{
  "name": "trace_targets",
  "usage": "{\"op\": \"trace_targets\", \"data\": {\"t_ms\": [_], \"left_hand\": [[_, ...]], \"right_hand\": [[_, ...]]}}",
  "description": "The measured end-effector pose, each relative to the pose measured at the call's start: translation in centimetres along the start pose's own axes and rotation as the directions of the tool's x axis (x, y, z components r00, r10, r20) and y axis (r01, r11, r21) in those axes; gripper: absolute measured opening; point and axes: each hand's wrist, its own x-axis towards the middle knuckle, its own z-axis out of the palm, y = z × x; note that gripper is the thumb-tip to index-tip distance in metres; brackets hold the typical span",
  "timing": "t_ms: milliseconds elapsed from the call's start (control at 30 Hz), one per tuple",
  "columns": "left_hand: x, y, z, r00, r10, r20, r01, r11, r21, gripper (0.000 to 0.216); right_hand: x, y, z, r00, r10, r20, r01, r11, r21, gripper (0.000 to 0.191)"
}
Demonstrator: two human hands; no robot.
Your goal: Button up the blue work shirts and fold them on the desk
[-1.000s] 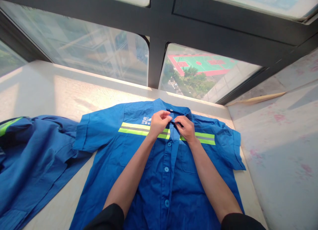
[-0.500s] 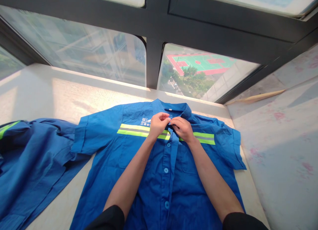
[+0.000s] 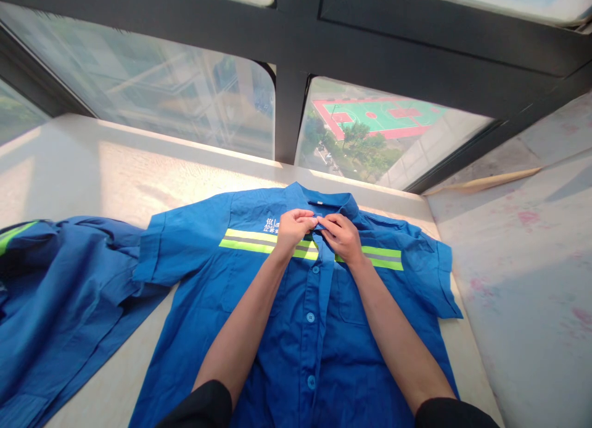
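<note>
A blue short-sleeved work shirt (image 3: 277, 304) lies front up, its collar toward the window. It has a yellow-green and grey reflective band across the chest and white lettering on one side. Several blue buttons run down the front, one of them a button (image 3: 310, 317) near the middle. My left hand (image 3: 295, 229) pinches the front edge just below the collar. Close against it, my right hand (image 3: 341, 235) pinches the facing edge, fingertips meeting the left ones. Whatever small part lies between the fingertips is hidden.
Another dark blue garment (image 3: 69, 304) with a reflective stripe lies rumpled at the left, touching the shirt's sleeve. Both rest on a pale sill (image 3: 124, 175). Beyond stands a grey window frame (image 3: 296, 58); a flower-patterned wall (image 3: 522, 280) bounds the right side.
The right fingers have shifted slightly, and both hands stay pinched at the same spot below the collar. The view has moved a little; the shirt lies as before.
</note>
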Motion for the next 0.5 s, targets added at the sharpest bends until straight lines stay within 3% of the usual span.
{"op": "trace_targets", "data": {"t_ms": [300,500], "left_hand": [[-0.5,0.3,0.1,0.995,0.092,0.039,-0.096,0.988,0.124,0.029],[-0.6,-0.4,-0.9,0.966,0.140,0.218,-0.167,0.980,0.110,0.048]], "right_hand": [[-0.1,0.0,0.1,0.999,-0.016,-0.048,0.014,0.999,-0.040,0.024],[0.0,-0.1,0.2,0.998,0.051,-0.025,-0.051,0.998,-0.024,0.023]]}}
